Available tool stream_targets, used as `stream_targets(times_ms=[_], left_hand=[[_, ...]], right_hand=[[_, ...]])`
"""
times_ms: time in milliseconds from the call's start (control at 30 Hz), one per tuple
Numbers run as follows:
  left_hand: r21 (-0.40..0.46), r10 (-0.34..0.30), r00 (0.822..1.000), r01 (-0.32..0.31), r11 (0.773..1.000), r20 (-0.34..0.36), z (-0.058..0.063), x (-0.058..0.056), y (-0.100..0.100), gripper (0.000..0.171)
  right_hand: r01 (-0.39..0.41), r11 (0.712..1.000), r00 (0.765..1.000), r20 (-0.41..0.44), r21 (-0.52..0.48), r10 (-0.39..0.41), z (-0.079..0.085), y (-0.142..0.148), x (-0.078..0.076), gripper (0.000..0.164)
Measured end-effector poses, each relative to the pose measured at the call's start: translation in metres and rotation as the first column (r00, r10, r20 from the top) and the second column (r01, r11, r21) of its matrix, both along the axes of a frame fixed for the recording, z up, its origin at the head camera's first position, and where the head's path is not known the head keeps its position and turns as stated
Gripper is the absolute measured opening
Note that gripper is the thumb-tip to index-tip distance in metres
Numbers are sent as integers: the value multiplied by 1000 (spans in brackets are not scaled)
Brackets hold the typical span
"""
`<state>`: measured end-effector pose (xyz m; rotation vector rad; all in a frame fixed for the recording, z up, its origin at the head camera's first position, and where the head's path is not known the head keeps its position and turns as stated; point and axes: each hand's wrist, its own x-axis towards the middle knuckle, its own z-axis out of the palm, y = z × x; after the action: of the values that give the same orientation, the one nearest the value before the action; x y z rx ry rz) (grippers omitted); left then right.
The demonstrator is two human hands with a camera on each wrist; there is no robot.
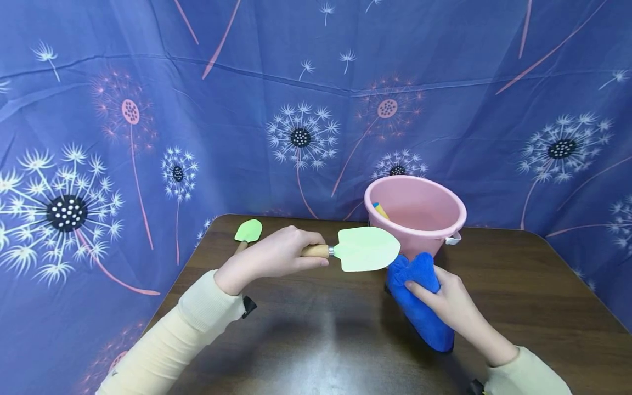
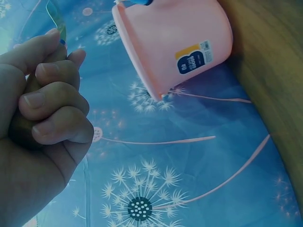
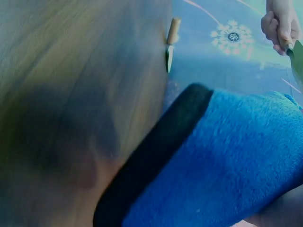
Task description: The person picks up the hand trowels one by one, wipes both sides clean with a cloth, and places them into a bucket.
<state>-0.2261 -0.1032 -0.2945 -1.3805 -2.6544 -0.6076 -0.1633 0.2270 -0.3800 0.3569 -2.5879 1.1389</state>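
My left hand (image 1: pixel 278 253) grips the wooden handle of a hand trowel (image 1: pixel 369 250) with a pale green blade, held above the table and pointing right. In the left wrist view the fingers of the left hand (image 2: pixel 54 104) curl round that handle. My right hand (image 1: pixel 451 299) holds a bunched blue plush cloth (image 1: pixel 419 310), its thumb across the front. A dark border shows along the cloth (image 3: pixel 227 156) in the right wrist view. The trowel's blade tip stands near the cloth's top; whether they touch, I cannot tell.
A pink bucket (image 1: pixel 417 241) stands at the back right, just behind the cloth, with a yellow-and-blue piece (image 1: pixel 380 210) inside. A smaller green trowel (image 1: pixel 248 230) lies at the table's back left. Dandelion-patterned blue fabric (image 1: pixel 237 137) hangs behind the brown table (image 1: pixel 316 340).
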Motion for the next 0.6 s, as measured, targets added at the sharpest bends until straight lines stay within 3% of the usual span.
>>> stream_targets(times_ms=[100, 200, 300, 400, 533, 600], left_hand=[[12, -6, 1000, 6, 1000, -11, 3, -1, 1, 15], [13, -8, 1000, 9, 1000, -9, 5, -3, 4, 15], [8, -7, 1000, 6, 1000, 12, 8, -5, 7, 16], [8, -8, 999, 8, 1000, 35, 11, -6, 11, 17], [19, -26, 998, 25, 999, 51, 13, -8, 16, 17], [20, -38, 998, 37, 999, 55, 14, -8, 19, 18]], right_hand=[[-18, 991, 988, 152, -134, 38, 0, -4, -2, 31], [-29, 946, 946, 298, -322, 130, 0, -7, -5, 45], [-10, 875, 887, 399, -485, 231, -1, -12, -8, 54], [12, 805, 835, 449, -593, 318, -2, -17, -13, 58], [16, 696, 777, 447, -718, 443, -2, -21, -18, 55], [16, 621, 743, 425, -784, 517, -3, -23, -20, 48]])
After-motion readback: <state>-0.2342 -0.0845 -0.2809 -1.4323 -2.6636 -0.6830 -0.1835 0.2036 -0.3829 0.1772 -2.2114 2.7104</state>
